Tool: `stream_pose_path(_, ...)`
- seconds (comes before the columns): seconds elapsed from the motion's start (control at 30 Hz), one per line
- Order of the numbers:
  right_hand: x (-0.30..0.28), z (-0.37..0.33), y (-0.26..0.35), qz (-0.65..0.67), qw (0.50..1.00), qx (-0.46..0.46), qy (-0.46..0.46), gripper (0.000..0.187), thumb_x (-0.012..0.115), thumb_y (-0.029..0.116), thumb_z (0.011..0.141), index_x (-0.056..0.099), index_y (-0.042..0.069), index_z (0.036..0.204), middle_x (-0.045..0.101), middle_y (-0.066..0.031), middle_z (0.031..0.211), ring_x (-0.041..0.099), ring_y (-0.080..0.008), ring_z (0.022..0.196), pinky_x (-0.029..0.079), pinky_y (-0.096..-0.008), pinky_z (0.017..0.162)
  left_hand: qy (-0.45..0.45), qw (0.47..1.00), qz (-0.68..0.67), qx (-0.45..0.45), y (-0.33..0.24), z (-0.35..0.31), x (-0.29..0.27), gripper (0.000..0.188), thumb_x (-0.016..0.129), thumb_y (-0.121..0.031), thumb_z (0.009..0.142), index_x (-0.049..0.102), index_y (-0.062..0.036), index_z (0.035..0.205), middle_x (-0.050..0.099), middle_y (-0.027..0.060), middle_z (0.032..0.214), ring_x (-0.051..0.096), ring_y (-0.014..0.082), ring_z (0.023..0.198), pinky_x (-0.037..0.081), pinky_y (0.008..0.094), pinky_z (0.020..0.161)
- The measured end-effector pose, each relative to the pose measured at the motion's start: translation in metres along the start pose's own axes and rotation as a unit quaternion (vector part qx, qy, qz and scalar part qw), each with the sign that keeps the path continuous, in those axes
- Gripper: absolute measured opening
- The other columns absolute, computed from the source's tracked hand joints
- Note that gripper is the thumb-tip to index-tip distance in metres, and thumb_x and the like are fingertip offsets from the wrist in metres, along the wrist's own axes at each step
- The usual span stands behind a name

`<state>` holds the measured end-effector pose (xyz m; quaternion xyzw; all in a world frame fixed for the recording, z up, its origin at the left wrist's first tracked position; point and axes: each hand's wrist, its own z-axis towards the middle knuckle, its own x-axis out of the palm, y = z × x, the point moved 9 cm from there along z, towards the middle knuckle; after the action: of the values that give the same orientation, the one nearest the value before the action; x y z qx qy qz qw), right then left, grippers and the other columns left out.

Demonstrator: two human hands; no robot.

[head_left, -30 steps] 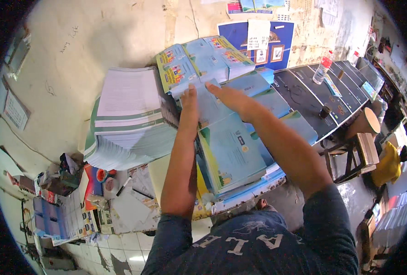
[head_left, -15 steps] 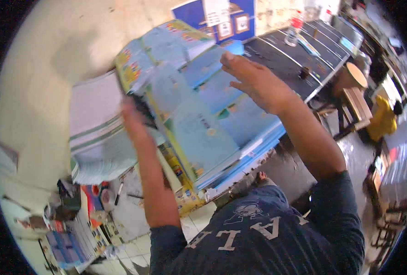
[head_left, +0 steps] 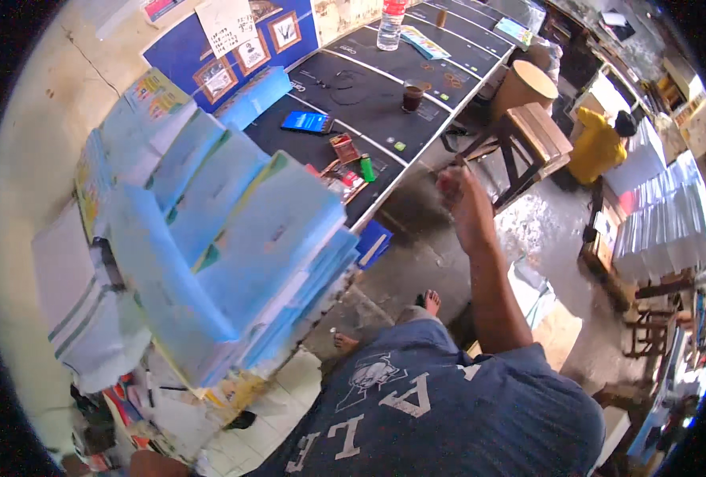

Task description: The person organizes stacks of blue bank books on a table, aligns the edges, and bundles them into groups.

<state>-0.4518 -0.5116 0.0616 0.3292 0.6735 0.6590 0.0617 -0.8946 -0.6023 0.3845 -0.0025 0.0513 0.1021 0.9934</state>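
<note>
My right hand (head_left: pixel 458 195) is raised over the floor, to the right of the black table, apart from any object. Its fingers are smeared by motion, and I cannot make out anything in them. At the lower left edge only a small brown piece of my left arm or hand (head_left: pixel 158 463) shows, its fingers hidden. Large stacks of light blue printed paper sheets or booklets (head_left: pixel 269 234) stand at the left, some leaning and overlapping, with yellow-green edges between them. Beside them on the left lies a pile of white paper (head_left: pixel 71 274).
On the black table (head_left: pixel 369 95) are a smartphone (head_left: pixel 306 122), a green lighter (head_left: pixel 366 167), a dark drink in a glass (head_left: pixel 413 97) and a plastic bottle (head_left: pixel 391 28). A wooden stool (head_left: pixel 532 135) stands right of it. Tall white paper stacks (head_left: pixel 663 222) are farther right.
The view has swung to the right. Both hands have left the blue stack: my right hand moved out over the floor, my left dropped to the lower left edge.
</note>
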Motion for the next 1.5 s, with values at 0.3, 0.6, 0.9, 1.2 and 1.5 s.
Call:
stream_pose_path(0.3,-0.176,0.117,0.048,-0.053,0.997,0.004,0.047,0.043,0.048,0.043,0.104,0.055,0.007,0.127,0.061,-0.0088,0.121,0.058,-0.0202,0.108,0.045,-0.0373,0.093,0.036,0.996,-0.077,-0.018,-0.033,0.012,0.242,0.032,0.049,-0.016,0.098,0.052,-0.0045,0.127,0.056,0.0128,0.13,0.054,0.0314,0.121,0.038,0.0445,0.107)
stream_pose_path(0.6,-0.304,0.202,0.079,-0.078,0.991,0.101,0.034,0.04,0.051,0.042,0.103,0.058,0.007,0.12,0.063,-0.0064,0.11,0.059,-0.0169,0.097,0.046,-0.0331,0.082,0.063,0.979,-0.19,-0.046,-0.002,0.041,0.465,0.026,0.052,-0.014,0.096,0.054,-0.0041,0.12,0.057,0.0134,0.126,0.055,0.0304,0.119,0.04,0.0441,0.105)
stream_pose_path(0.9,-0.32,0.342,0.111,-0.165,0.976,0.077,0.118,0.044,0.052,0.041,0.103,0.051,0.006,0.129,0.061,-0.0068,0.117,0.059,-0.0171,0.105,0.046,-0.0323,0.087,0.063,0.956,-0.279,-0.061,0.09,0.024,0.629,0.02,0.056,-0.012,0.094,0.056,-0.0037,0.113,0.058,0.014,0.122,0.056,0.0294,0.116,0.041,0.0437,0.104)
stream_pose_path(1.2,-0.347,0.597,0.154,-0.258,0.964,0.033,0.048,0.049,0.058,0.041,0.1,0.053,0.0,0.127,0.063,-0.0103,0.111,0.06,-0.0176,0.099,0.05,-0.0327,0.084,0.046,0.947,-0.31,-0.072,0.278,0.032,0.809,0.015,0.06,-0.009,0.093,0.058,-0.0034,0.106,0.059,0.0146,0.118,0.057,0.0284,0.114,0.042,0.0432,0.102)
stream_pose_path(1.5,-0.369,0.799,0.195,-0.346,0.937,-0.032,-0.04,0.046,0.063,0.037,0.097,0.062,-0.004,0.118,0.069,-0.0153,0.103,0.064,-0.0218,0.095,0.05,-0.0344,0.086,0.242,0.862,-0.075,-0.439,0.453,-0.08,1.019,0.02,0.066,-0.013,0.092,0.062,-0.0027,0.108,0.058,0.0166,0.121,0.05,0.0304,0.126,0.038,0.0425,0.107)
